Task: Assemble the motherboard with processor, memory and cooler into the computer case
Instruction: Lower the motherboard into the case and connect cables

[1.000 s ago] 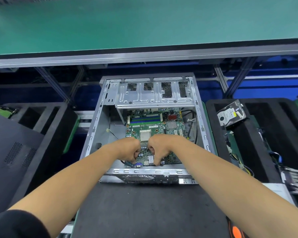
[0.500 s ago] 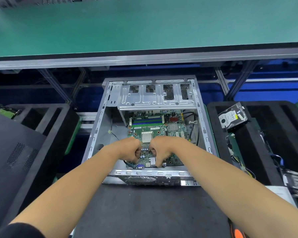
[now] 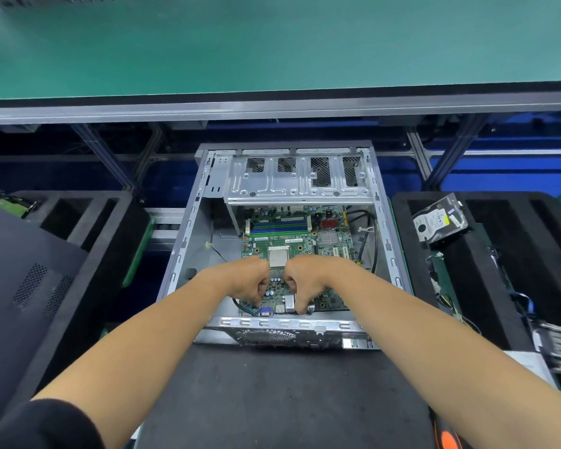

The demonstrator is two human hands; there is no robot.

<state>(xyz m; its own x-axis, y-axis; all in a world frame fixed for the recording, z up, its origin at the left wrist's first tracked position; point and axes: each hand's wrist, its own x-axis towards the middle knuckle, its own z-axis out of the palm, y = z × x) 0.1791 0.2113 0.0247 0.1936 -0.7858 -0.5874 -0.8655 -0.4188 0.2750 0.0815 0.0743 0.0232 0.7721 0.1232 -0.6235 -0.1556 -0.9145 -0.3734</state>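
Two hands curl their fingers on the near edge of the green motherboard [image 3: 292, 251], left hand [image 3: 250, 281] beside right hand [image 3: 305, 285]. The motherboard lies flat inside the open computer case [image 3: 188, 241]. A hard drive [image 3: 439, 222] sits well apart in the black tray [image 3: 515, 286] on the right.

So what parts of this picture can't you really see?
Head view:
- Near edge of the motherboard: covered by the left hand and right hand, so what the curled fingers grip is hidden.
- Board's far end: under the drive cage.
- Hard drive label: too small.
- Parts at right edge: blurred.

bare metal case [image 3: 188, 241], matt black mat [image 3: 272, 393]
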